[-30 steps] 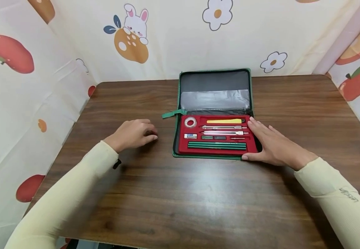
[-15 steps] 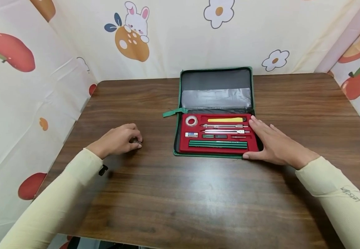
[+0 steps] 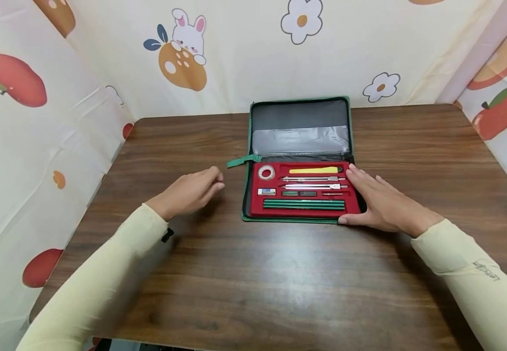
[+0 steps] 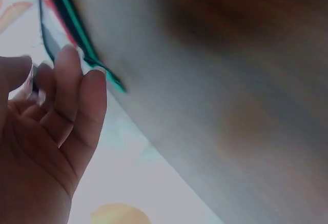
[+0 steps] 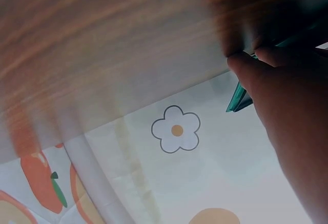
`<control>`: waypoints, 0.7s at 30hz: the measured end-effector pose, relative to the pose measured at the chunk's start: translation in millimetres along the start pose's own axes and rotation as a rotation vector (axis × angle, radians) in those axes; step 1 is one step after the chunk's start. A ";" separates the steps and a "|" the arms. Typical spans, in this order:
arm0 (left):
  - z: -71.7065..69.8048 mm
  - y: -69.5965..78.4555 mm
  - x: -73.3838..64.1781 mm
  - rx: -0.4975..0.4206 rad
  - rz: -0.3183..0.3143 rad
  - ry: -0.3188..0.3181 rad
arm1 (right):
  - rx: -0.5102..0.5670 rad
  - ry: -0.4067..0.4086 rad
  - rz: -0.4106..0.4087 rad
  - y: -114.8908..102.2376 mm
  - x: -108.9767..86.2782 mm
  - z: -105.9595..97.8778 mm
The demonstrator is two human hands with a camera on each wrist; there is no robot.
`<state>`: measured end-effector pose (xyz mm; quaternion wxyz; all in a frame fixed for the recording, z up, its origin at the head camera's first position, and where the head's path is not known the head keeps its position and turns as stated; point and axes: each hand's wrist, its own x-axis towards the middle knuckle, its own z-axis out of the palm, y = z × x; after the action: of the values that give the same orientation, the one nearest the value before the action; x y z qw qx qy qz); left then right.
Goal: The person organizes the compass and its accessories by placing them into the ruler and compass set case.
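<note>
An open green zip case (image 3: 297, 220) lies on the table, its red tray (image 3: 256, 210) facing up. In the tray lie a tape roll (image 3: 266, 172), a yellow utility knife (image 3: 314, 170), two silver compasses, an eraser (image 3: 266, 192) and several green pencils (image 3: 303, 204). My left hand (image 3: 192, 191) is left of the case, fingers curled. In the left wrist view it pinches a small glinting piece (image 4: 35, 83) between thumb and fingers; its kind is mostly hidden. My right hand (image 3: 384, 202) rests along the case's right edge, fingers extended.
The case's lid (image 3: 299, 114) stands open at the back, with a clear pocket (image 3: 301, 140). A green strap (image 3: 240, 161) sticks out to the left. Brown wooden table (image 3: 253, 292) lies all around. A printed curtain (image 3: 244, 58) closes off the back and sides.
My left hand first drew back left, away from the case, then came right again toward it with the small piece pinched. My right hand has stayed on the case's edge.
</note>
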<state>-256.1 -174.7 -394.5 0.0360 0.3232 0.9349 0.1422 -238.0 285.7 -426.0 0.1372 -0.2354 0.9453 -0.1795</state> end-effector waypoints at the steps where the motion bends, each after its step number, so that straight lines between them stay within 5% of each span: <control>1: 0.3 5.1 7.2 -0.006 0.013 0.003 | -0.003 0.000 0.000 -0.2 0.0 0.3; 11: 6.6 48.6 84.5 0.031 0.098 -0.079 | 0.004 -0.012 0.025 1.6 -0.2 1.0; 21: 18.6 63.2 124.1 0.068 0.168 -0.057 | -0.021 -0.004 0.029 2.3 1.9 1.1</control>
<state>-313.5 -46.4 -391.0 0.0395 0.4054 0.9073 0.1039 -240.2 286.4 -428.3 0.1393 -0.2235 0.9502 -0.1669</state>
